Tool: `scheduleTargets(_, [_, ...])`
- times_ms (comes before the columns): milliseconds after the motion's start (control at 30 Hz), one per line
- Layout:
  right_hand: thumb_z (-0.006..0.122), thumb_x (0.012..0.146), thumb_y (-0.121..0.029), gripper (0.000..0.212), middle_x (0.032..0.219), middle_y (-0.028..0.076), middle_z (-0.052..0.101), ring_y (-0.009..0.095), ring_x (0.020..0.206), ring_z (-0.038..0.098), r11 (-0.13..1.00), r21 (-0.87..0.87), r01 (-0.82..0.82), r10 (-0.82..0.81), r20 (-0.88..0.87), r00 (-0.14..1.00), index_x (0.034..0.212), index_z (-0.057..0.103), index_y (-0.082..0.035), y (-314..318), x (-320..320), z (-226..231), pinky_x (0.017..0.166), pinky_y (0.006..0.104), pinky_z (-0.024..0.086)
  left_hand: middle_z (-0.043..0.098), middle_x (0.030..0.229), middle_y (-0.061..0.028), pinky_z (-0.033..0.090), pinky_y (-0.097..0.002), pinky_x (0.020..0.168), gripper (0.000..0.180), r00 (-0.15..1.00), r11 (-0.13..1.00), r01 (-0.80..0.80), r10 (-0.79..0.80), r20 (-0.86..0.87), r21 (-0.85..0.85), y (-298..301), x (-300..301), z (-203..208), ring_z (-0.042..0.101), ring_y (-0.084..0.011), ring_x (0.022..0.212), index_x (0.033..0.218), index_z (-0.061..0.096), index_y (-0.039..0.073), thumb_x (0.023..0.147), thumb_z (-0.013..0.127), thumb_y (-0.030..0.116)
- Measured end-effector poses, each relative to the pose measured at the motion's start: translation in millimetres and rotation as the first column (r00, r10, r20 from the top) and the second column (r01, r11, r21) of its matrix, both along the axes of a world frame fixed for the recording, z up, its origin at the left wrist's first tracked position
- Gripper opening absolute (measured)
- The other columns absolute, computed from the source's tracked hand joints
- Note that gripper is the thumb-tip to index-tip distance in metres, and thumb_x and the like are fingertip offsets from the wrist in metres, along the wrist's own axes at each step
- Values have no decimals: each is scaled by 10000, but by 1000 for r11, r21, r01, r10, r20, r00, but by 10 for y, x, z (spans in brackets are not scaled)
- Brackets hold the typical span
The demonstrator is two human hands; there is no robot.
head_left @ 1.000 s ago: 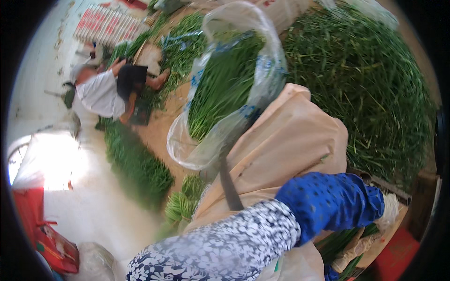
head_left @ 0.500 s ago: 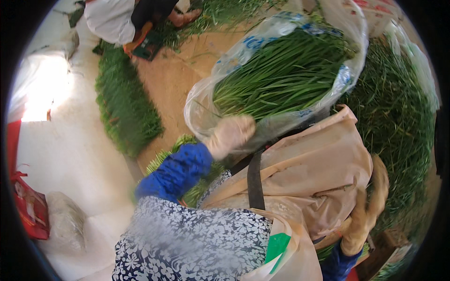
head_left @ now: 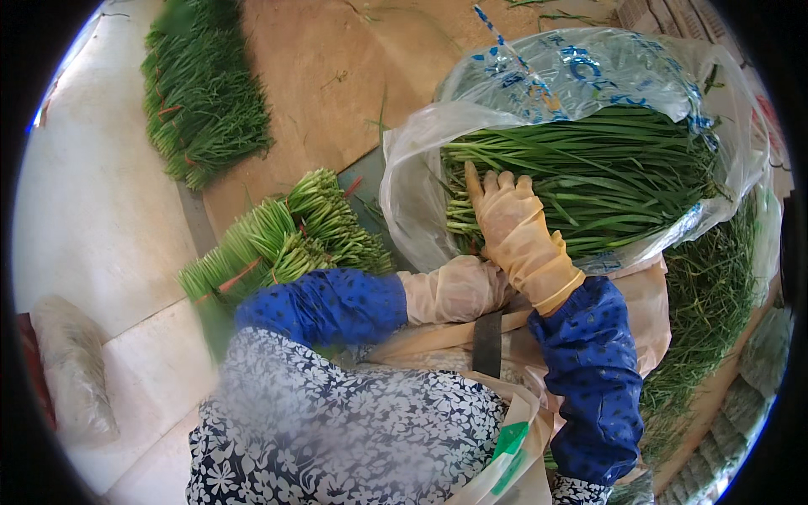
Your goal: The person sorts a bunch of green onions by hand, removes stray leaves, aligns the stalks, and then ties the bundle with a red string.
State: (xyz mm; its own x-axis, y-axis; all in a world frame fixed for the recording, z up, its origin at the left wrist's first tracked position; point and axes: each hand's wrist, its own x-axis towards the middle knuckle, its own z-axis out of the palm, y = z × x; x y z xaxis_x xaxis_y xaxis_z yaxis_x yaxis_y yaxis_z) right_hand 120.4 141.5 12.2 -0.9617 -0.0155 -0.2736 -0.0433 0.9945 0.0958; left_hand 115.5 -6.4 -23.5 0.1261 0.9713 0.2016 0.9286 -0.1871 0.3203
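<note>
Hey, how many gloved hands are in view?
2. The right hand is over the green stalks in the clear plastic bag; the left hand is beside the bag's near edge, partly hidden.

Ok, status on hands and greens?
Right hand on greens. Left hand by near edge of plastic bag, grip hidden. Bag open, nothing visibly blocking.

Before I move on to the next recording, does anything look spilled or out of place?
Loose green strands lie on the brown board near the picture's top edge, outside the tied bundles and clear bag, so they look stray. Nothing else stands out.
</note>
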Motion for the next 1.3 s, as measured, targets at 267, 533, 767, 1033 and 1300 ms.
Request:
scheduleTargets(267, [683,837,-208,413,1063,71,636,264,1012,606,999,24,-27,27,-13,1000,1245,666,-145,91,30,68,836,458,447,628,802,-56,498,-347,543,159,995,1000,16,-16,-94,2,15,11,8,630,-224,722,925,644,82,825,606,200])
scheduleTargets(533, [763,708,-249,362,955,52,642,259,951,629,994,-107,-5,9,41,999,1045,665,-160,209,62,170,820,409,463,625,829,-59,546,-370,596,211,981,998,29,-17,193,-61,-32,-86,15,656,-244,776,1004,626,76,838,602,204])
scheduleTargets(767, [823,563,-132,787,1040,109,585,340,1068,575,870,-493,27,-171,-250,953,1325,628,-143,719,497,940,1093,572,366,639,848,-80,553,-391,614,325,997,982,41,-28,73,-183,-41,-91,75,670,-260,777,1150,623,53,877,552,215])
scheduleTargets(1033, [801,534,-108,850,1157,108,597,381,1201,526,869,-479,121,-273,-263,925,1364,622,-155,775,747,1040,1126,585,322,705,1068,-161,570,-370,788,382,483,951,-149,308,820,-269,-157,-753,594,702,-237,928,1243,640,24,907,700,194])
scheduleTargets(1300, [838,593,-207,999,1441,129,505,446,1369,409,931,-307,197,-215,-27,976,1505,442,-112,588,704,1242,1157,588,290,625,1344,-153,474,-345,1044,729,194,882,-149,469,862,-447,347,-761,641,605,-210,1190,1506,412,51,892,756,241])
